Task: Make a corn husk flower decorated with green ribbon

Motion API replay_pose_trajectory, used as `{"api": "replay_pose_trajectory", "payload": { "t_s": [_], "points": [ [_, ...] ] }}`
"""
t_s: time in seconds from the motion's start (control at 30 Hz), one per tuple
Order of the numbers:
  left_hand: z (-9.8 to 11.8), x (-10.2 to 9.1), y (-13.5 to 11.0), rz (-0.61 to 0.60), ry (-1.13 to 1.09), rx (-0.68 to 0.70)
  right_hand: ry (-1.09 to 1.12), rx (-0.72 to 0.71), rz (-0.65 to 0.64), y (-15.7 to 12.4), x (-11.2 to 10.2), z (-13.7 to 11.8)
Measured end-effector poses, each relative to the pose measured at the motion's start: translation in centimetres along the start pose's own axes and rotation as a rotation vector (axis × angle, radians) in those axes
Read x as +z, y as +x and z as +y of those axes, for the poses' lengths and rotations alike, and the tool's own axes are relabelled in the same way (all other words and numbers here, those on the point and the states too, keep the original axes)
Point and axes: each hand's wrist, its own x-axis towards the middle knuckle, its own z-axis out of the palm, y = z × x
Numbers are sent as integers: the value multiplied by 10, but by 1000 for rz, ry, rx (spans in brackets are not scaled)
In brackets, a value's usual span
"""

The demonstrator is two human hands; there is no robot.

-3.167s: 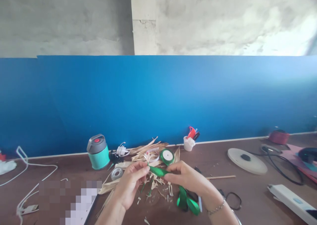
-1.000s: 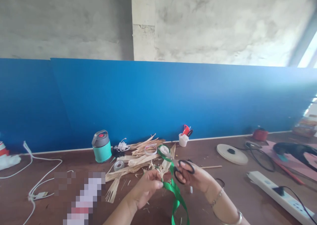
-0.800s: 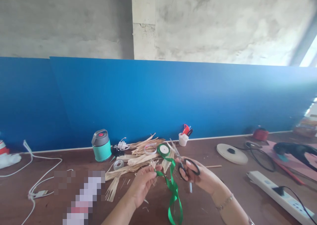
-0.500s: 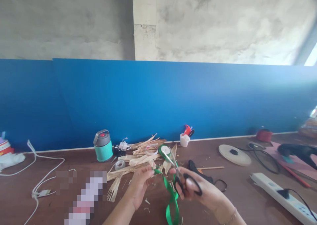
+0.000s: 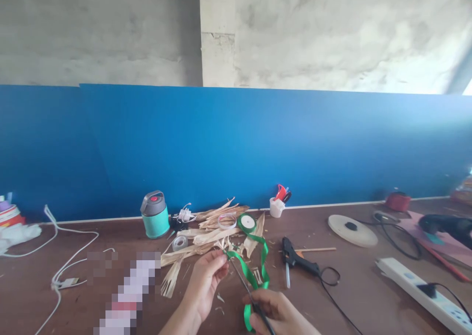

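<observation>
My left hand [image 5: 205,287] pinches one end of a green ribbon [image 5: 258,272] just above the brown table [image 5: 354,286]. The ribbon loops back to its spool [image 5: 247,223], which lies among dried husk strips [image 5: 206,236]. My right hand [image 5: 277,315], low at the frame's bottom, grips black-handled scissors [image 5: 246,291]. Their blades point up and to the left, with the tips next to my left fingers and the ribbon end. Whether the blades are apart is not clear.
A teal flask [image 5: 155,215], tape rolls [image 5: 179,242], a white cup of pens [image 5: 277,206] and a black glue gun [image 5: 295,260] with its cord lie around. A white power strip [image 5: 420,288] sits at right, white cables [image 5: 62,271] at left, a round white lid [image 5: 352,230] behind.
My right hand picked up the scissors, then dropped low toward me and swung the blades to the ribbon end. The left hand kept its pinch. The glue gun came into view.
</observation>
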Motion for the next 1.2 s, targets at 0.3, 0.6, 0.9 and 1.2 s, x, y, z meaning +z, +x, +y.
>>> {"api": "replay_pose_trajectory", "payload": {
  "t_s": [0.3, 0.6, 0.9, 1.2],
  "points": [
    [-1, 8, -9, 34, 68, 30, -51, -168, 59, 17, 14, 6],
    [-4, 9, -12, 41, 92, 8, -95, -191, 20, 16, 14, -2],
    [0, 13, -14, 20, 48, -16, -127, -246, 62, 19, 15, 2],
    [-1, 13, -15, 21, 26, -1, -141, -257, 24, 20, 12, 9]
  ]
}}
